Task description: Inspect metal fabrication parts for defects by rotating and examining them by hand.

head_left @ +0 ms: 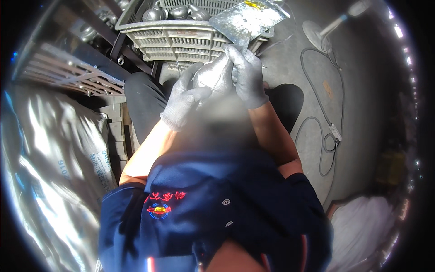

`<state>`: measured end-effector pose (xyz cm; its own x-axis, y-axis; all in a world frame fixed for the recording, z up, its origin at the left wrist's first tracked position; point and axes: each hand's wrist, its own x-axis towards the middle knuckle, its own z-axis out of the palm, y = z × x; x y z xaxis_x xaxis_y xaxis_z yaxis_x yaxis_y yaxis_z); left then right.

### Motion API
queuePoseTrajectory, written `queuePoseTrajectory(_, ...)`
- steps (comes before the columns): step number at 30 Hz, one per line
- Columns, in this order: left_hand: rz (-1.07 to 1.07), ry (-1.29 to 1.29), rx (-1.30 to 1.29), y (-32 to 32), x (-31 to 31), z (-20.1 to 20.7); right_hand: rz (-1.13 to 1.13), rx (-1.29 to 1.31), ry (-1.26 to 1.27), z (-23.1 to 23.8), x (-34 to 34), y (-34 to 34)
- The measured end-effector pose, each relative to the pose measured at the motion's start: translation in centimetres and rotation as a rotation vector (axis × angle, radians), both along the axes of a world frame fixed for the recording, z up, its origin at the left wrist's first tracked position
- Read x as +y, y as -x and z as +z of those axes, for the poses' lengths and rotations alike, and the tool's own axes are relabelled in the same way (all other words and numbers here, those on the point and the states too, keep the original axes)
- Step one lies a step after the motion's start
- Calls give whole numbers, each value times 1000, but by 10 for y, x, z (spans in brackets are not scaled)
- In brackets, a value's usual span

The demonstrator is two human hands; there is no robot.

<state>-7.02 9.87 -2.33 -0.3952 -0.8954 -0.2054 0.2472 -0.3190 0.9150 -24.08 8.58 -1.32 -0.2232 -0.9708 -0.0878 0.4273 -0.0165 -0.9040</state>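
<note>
Between my gloved hands is a silver-grey metal casting [214, 76] with a rounded body and a narrower neck slanting up to the right. My left hand [185, 99] is closed around the rounded body, with the thumb along its near side. Around the neck end, the fingers of my right hand [248, 78] are bent and pressed together. A narrow grey strip rises just above the right fingers; whether that hand also holds it is hidden. Both gloves are light grey. Similar castings [180, 12] lie in the grey plastic crate [176, 41] ahead of me.
A flat metal sheet [247, 20] with a yellow patch rests over the crate's right corner. To the right stand a round-based stand [312, 34] and a looping cable [317, 106] on the floor. White sacks [59, 167] lie left, below a slatted crate [63, 68].
</note>
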Motion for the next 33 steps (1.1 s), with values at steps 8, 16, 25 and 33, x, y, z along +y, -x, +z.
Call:
queuePoseTrajectory(8,-42,83,16,-19,14,-6,14,-111,-81,-8,0,15)
queuePoseTrajectory(16,102,31,29,-31,25,-11,8,-99,-152,-9,3,9)
queuePoseTrajectory(25,215,147,-23,-38,20,-6,47,54,-194,-19,12,10)
queuePoseTrajectory(33,259,141,14,-50,7,-9,62,427,-162,-18,25,8)
